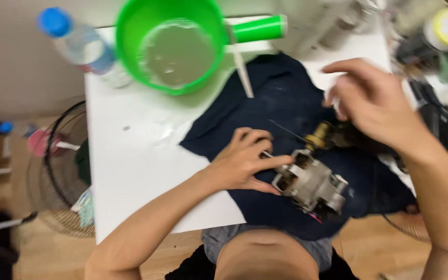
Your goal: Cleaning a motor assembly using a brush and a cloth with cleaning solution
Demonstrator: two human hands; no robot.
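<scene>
Head view looking straight down: a small grey metal motor (311, 182) with a brass-coloured end lies on a dark navy cloth (281, 98) near the front edge of the white table (130, 166). Left hand (242, 161) has its fingers curled against the motor's left side, pinning it down. Right hand (377, 103) hovers just above and behind it, blurry, fingers loosely spread, can't tell if it holds anything. Further back there's a green scoop (175, 44) with water in it and a plastic bottle (81, 44) with a blue cap.
</scene>
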